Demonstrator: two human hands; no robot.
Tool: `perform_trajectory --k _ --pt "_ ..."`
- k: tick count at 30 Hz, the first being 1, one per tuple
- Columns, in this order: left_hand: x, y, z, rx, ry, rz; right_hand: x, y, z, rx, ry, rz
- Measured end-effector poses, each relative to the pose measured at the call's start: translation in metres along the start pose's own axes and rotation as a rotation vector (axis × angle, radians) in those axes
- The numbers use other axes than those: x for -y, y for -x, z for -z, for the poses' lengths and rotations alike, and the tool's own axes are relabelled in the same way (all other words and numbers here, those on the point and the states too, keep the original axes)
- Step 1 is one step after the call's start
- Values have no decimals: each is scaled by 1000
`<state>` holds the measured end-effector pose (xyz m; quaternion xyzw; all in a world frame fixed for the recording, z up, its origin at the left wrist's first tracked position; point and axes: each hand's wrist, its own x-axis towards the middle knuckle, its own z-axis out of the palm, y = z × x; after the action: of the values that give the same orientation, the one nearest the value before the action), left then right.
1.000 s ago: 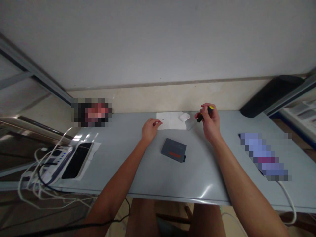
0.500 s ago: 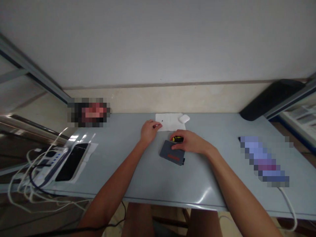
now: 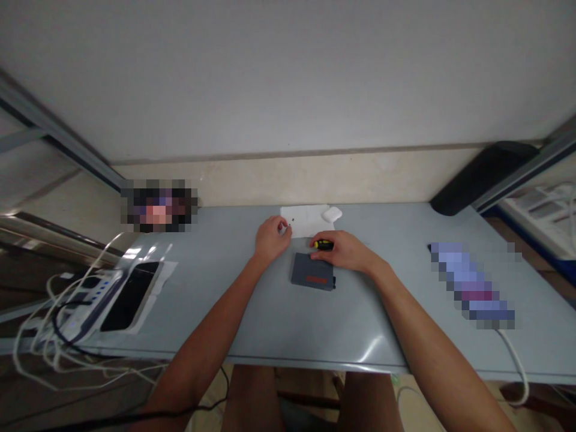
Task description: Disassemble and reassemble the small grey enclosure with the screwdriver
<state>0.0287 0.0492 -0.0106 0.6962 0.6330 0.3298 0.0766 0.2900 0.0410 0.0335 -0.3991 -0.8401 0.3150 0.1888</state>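
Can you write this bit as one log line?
left hand: at white paper | right hand: holding yellow-black tool, at gray box

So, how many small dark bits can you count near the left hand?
2: one bit on the paper, another bit just nearer the left hand. The hand may hide more.

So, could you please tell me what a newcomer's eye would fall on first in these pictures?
Probably the yellow-and-black handle in the right hand, by the far edge of the dark grey box. Next, likely the white paper beyond it, with dark specks near the left hand, and the pixelated blue patch on the right.
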Motion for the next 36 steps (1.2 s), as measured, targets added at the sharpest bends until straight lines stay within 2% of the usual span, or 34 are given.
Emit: perform_trajectory --k 7,14,20,23,27,30,36 --pt "-4 1 2 42 -74 3 4 0 3 74 -4 -19" --pt "0 0 2 30 -25 -1 9 -1 -2 -36 137 30" --pt "3 1 0 17 1 6 5 -3 -5 -57 146 51" --pt "4 1 -1 -10 22 -10 4 -4 -7 -72 151 51" --pt "3 0 -2 -105 96 -27 5 -5 -8 -86 168 59" --pt "-2 4 3 -102 196 -136 6 -4 -8 -105 187 56" --pt "-23 23 17 129 229 -454 4 -4 -3 -146 267 29"
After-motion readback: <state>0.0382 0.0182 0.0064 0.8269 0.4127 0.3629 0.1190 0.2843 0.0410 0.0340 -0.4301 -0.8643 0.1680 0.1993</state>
